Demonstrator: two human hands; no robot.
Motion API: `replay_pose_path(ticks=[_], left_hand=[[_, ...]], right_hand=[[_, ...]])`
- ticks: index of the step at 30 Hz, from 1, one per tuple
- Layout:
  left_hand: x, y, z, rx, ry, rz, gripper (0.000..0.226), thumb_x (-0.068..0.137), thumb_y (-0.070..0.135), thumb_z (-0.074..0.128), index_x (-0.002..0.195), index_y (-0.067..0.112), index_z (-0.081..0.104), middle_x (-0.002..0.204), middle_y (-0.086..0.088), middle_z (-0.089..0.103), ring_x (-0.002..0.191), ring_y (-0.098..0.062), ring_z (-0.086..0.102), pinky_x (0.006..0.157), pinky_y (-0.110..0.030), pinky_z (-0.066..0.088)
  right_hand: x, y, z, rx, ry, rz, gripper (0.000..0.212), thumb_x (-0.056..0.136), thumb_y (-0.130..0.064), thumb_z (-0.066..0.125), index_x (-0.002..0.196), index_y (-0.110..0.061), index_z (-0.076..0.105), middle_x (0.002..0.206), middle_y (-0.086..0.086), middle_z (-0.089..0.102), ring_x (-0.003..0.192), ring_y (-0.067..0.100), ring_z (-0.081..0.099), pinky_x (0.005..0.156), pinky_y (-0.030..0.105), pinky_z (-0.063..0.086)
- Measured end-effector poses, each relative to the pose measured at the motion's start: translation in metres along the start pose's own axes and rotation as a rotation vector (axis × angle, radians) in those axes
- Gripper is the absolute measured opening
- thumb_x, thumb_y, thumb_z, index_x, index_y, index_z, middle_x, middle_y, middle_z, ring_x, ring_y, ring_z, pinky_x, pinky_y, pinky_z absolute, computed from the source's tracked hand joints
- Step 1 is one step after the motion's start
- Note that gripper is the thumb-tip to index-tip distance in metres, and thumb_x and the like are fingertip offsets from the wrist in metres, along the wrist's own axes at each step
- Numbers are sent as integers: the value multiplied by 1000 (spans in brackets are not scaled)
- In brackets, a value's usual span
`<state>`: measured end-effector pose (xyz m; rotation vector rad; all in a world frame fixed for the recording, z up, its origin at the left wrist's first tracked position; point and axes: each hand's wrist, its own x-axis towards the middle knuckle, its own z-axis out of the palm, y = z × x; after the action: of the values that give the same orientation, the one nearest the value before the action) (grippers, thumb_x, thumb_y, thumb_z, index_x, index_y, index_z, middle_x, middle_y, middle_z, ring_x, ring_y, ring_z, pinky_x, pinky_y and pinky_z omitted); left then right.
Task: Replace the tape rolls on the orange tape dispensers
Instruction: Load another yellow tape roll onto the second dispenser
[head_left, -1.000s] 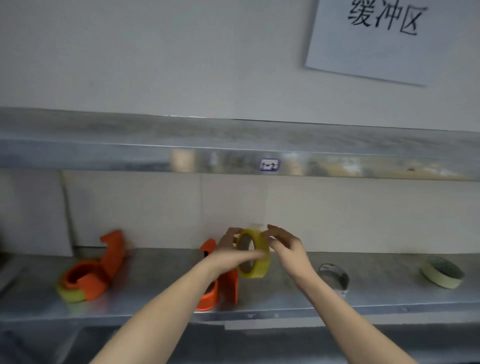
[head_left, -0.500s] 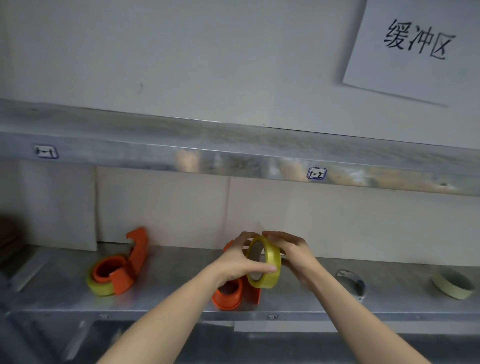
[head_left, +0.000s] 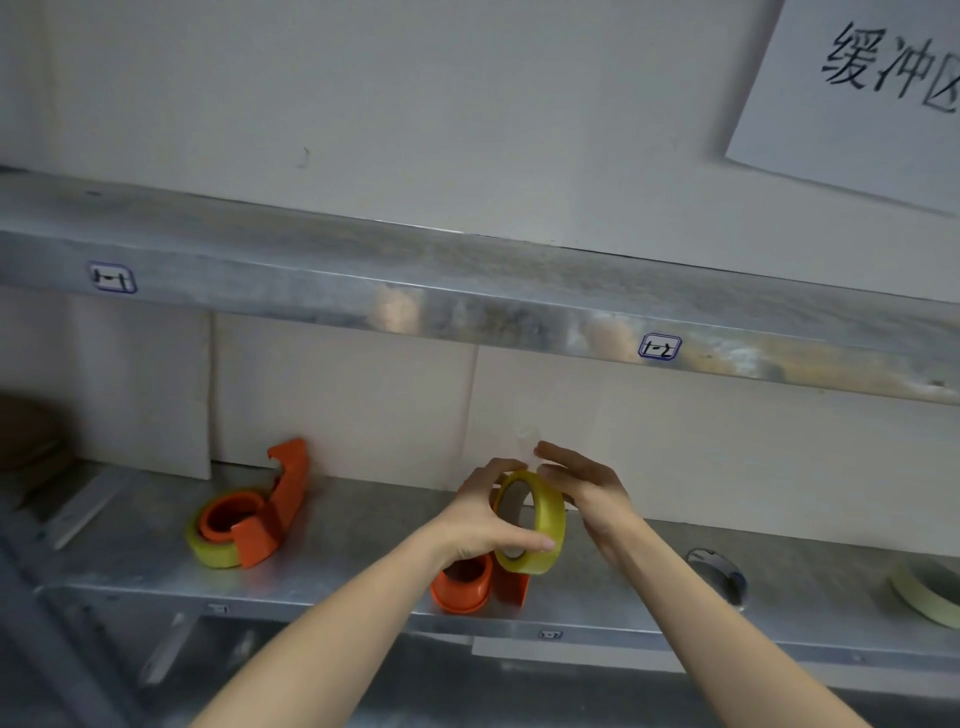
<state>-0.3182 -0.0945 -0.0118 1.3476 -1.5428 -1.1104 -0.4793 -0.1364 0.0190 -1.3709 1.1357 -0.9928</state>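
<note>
My left hand (head_left: 480, 519) grips a yellow tape roll (head_left: 540, 525), held upright on edge above the metal shelf (head_left: 363, 551). My right hand (head_left: 587, 493) is at the roll's top right, fingers pinching what looks like a clear strip of tape pulled up from it. Directly below the roll lies an orange tape dispenser (head_left: 470, 584) with a bare hub, partly hidden by my left hand. A second orange tape dispenser (head_left: 260, 514) lies at the left with a yellow roll (head_left: 208, 551) on its hub.
A small metal-rimmed roll (head_left: 719, 574) and a pale masking tape roll (head_left: 930, 595) lie on the shelf at the right. An upper metal shelf (head_left: 467, 291) overhangs. A paper sign (head_left: 857, 88) hangs on the wall. Cardboard panels back the shelf.
The view has shifted left and tilted. Both hands stay on the yellow roll; my right hand has lifted slightly from the roll's rim, drawing the clear tape end upward.
</note>
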Motion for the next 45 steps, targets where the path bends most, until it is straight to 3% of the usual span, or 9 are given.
replay_pose_path(ticks=[9,16,22,28,30,33,36,40,45], left_hand=[[1,5,1,4,-50,-13,91,58,28,90,134,35,40,132,8,49,121,-12,49,98,-27,47],[-1,8,5,45,-85,-44,88,61,23,89,134,32,41,123,12,50,119,-7,48,89,-16,43],[-1,8,9,44,-85,-46,84,60,21,90,131,31,45,125,9,53,119,-9,51,90,-18,45],[-1,7,11,31,-83,-53,81,61,21,89,129,30,47,120,12,55,113,-6,53,85,-14,45],[0,7,12,37,-85,-68,79,56,28,91,124,33,51,122,12,58,117,-7,54,94,-23,48],[-3,7,15,49,-64,-68,89,44,42,91,125,33,55,127,8,61,119,-7,57,103,-35,49],[-7,6,16,44,-34,-81,93,41,43,90,126,30,52,129,5,58,121,-9,54,102,-28,47],[-9,7,14,46,-45,-77,84,59,22,90,129,28,43,128,5,51,120,-11,50,95,-23,42],[-9,2,14,47,-29,-54,81,58,20,91,123,32,43,121,11,51,118,-8,51,95,-20,41]], right_hand=[[9,1,0,-6,110,23,24,83,-7,66,102,-20,72,104,-2,72,99,19,67,91,32,52],[9,-5,-4,31,176,21,25,76,-1,72,97,-14,73,82,-5,70,77,6,64,72,19,50],[9,-5,-4,-13,192,-66,23,75,7,66,83,-14,70,74,5,70,71,18,66,63,18,51],[9,1,-7,-49,171,-78,24,79,5,66,73,-19,71,80,6,72,80,24,69,81,33,54],[9,2,-7,-15,168,-49,20,81,4,64,78,-14,71,88,14,73,81,25,71,83,33,56],[8,0,-8,-38,113,-58,17,84,1,62,96,-4,72,99,19,72,68,6,70,71,18,56],[4,-1,-9,-42,53,-14,22,83,-11,68,104,-10,72,105,10,73,79,11,71,71,19,56],[-4,-3,-16,-117,-50,37,39,78,-26,75,115,-22,68,116,-8,67,100,8,65,74,20,54],[-10,-3,-20,-104,-146,31,54,75,-22,78,126,-22,60,127,-7,62,107,13,65,82,29,57]])
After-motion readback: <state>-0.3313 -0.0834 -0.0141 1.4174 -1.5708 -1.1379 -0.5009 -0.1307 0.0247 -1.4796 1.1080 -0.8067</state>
